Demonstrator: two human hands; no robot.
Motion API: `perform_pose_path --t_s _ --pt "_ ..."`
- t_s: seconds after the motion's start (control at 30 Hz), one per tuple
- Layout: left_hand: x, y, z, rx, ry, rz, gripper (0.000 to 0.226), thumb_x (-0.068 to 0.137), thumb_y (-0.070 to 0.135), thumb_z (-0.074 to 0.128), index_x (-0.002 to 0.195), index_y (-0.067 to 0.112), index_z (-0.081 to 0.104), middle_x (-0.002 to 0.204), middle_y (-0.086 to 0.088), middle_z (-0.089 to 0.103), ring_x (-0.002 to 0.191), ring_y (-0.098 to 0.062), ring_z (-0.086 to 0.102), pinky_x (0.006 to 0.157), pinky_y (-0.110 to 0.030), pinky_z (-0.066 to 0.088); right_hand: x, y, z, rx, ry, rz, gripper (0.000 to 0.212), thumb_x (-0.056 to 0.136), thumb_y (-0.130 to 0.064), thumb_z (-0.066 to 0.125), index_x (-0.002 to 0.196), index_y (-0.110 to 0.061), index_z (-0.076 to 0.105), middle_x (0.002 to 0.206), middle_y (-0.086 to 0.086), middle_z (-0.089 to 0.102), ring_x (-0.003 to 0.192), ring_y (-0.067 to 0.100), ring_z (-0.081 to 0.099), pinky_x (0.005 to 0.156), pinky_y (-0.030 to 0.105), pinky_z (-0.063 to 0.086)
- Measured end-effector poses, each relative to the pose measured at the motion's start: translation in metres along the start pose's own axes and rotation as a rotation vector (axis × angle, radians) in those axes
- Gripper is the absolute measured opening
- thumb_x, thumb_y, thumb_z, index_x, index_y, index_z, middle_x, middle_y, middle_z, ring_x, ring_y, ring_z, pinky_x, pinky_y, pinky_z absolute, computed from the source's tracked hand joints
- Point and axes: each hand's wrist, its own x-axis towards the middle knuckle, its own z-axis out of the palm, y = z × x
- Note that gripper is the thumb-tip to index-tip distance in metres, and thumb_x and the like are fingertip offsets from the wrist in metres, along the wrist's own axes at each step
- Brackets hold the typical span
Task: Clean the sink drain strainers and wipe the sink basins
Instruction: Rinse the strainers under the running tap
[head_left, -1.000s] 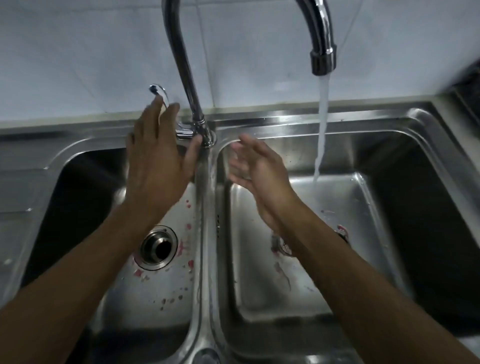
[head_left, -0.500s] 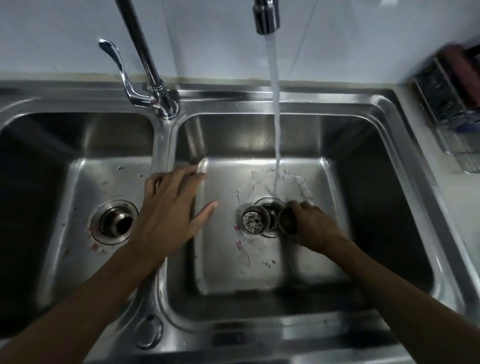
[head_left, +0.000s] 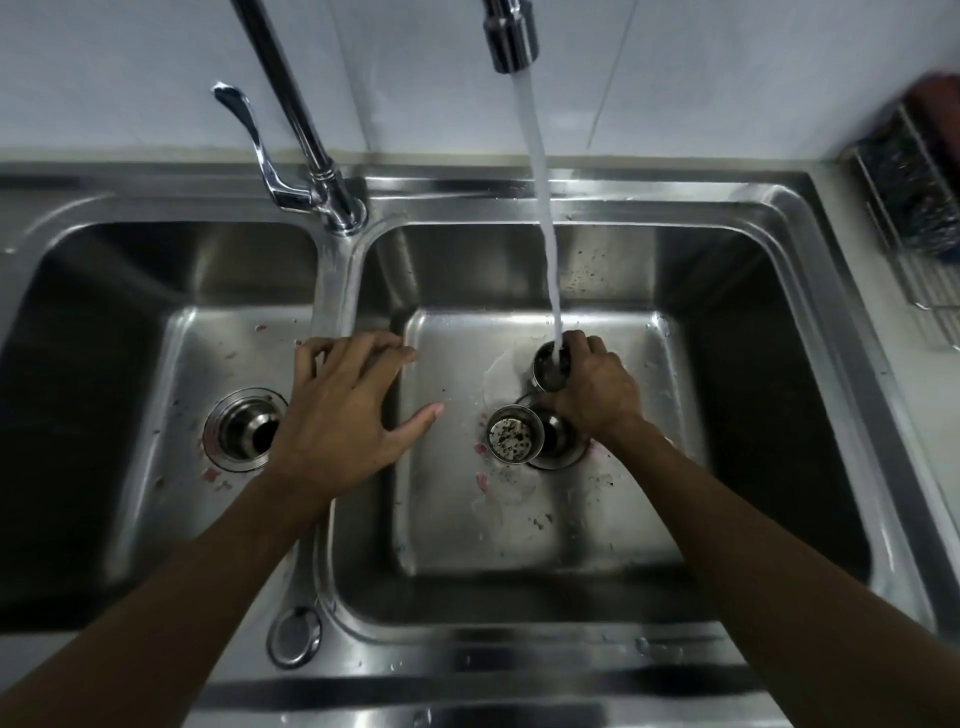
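Sink: brushed steel, two square basins, pink flecks on both floors.
Right hand: curled round a small round metal strainer, held under the stream.
Second strainer: perforated steel cup, beside the right drain.
Left hand: fingers spread, empty, palm down on the divider.

A pale, plain tiled wall runs behind the work area, its thin grout lines slanting down to a light seam where it meets the steel. At the far right a light-coloured surface carries a wire rack, blurred, with something dark inside and something reddish on top. The light is dim and cool, leaving deep shadow low down and soft glints on the metal.
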Motion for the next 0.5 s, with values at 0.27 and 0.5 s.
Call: perform_pose_path --t_s 0.27,0.5 --pt "0.000 -0.001 0.000 -0.006 -0.069 -0.020 0.066 0.085 0.072 0.055 0.128 0.023 0.065 0.128 -0.001 0.060 0.117 -0.021 0.057 0.107 -0.046 0.032 0.003 0.002 0.008 0.491 -0.024 0.164 0.060 0.071 -0.051 0.084 0.120 -0.021 0.065 0.108 -0.003 0.069 0.095 0.014 0.065 0.075 0.024 0.050" --pt "0.000 -0.001 0.001 -0.028 -0.046 -0.020 0.064 0.085 0.072 0.057 0.126 0.024 0.066 0.126 0.001 0.060 0.115 -0.018 0.056 0.105 -0.045 0.032 -0.003 0.006 -0.004 1.611 -0.336 0.763 0.035 0.088 -0.040 0.067 0.113 -0.017 0.068 0.105 0.015 0.075 0.102 0.027 0.068 0.088 0.039 0.059"
